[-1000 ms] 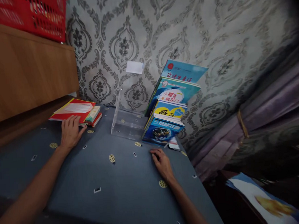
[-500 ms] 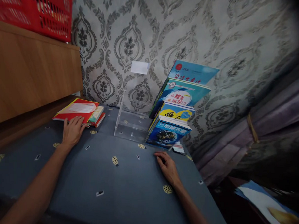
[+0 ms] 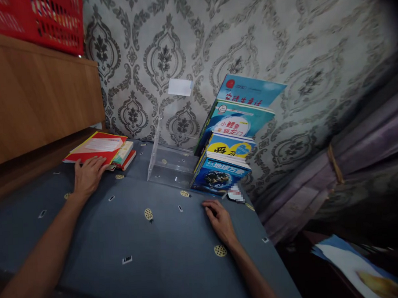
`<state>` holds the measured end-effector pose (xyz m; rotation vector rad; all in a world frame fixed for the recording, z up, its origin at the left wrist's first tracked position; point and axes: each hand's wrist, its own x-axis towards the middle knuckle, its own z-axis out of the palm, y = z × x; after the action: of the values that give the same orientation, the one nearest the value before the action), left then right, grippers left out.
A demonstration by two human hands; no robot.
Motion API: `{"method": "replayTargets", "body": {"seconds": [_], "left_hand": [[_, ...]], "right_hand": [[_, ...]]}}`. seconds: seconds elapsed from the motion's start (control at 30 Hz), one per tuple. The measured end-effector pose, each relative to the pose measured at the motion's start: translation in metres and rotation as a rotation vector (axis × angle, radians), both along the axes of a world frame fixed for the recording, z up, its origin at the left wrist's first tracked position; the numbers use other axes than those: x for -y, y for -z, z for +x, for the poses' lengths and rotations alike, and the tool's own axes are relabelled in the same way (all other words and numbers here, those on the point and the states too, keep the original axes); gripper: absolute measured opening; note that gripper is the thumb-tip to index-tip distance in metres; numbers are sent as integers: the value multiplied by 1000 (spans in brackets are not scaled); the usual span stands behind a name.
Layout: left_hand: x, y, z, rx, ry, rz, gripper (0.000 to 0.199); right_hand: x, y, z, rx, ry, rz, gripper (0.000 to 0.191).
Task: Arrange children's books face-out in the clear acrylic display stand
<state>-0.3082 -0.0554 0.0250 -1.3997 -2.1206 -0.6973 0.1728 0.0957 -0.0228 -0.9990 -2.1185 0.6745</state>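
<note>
At the left of the head view a red book with a yellow edge [image 3: 96, 144] tops a small stack of books. My left hand [image 3: 89, 173] lies on the front edge of this stack with its fingers spread and touching the red cover, not gripping it. To the right my right hand [image 3: 221, 220] rests on the table cloth, fingers loosely bent, holding nothing. Just beyond it stand several upright picture books [image 3: 220, 176] in the right part of a clear stepped rack [image 3: 173, 174]. The left part of the rack holds no book.
A dark cloth with pineapple prints [image 3: 164, 251] covers the table. A wooden cabinet [image 3: 41, 98] bounds the left side, with a red basket [image 3: 58, 23] on top. Patterned wall stands behind. A tied curtain [image 3: 300, 193] hangs right, and a blurred phone-like item [image 3: 236, 195] lies by the rack.
The view has shifted slightly, so everything sits a little further left. Both hands keep nearly the same places relative to the books and rack.
</note>
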Motion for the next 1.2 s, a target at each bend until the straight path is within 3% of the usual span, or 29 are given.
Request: {"method": "replayTargets", "body": {"seconds": [0.27, 0.5, 0.7, 0.87, 1.2], "left_hand": [[-5, -2, -1, 16, -39, 66, 44], [0, -13, 6, -171, -16, 75, 46], [13, -12, 25, -248, 81, -97, 44], [20, -14, 19, -175, -44, -274, 63], [24, -40, 15, -139, -89, -500, 52]], "right_hand": [[1, -2, -1, 1, -1, -1, 28], [2, -3, -1, 13, -9, -2, 31], [-2, 1, 0, 15, -5, -3, 31], [-3, 4, 1, -5, -2, 9, 30], [-1, -1, 1, 25, -12, 11, 29]]}}
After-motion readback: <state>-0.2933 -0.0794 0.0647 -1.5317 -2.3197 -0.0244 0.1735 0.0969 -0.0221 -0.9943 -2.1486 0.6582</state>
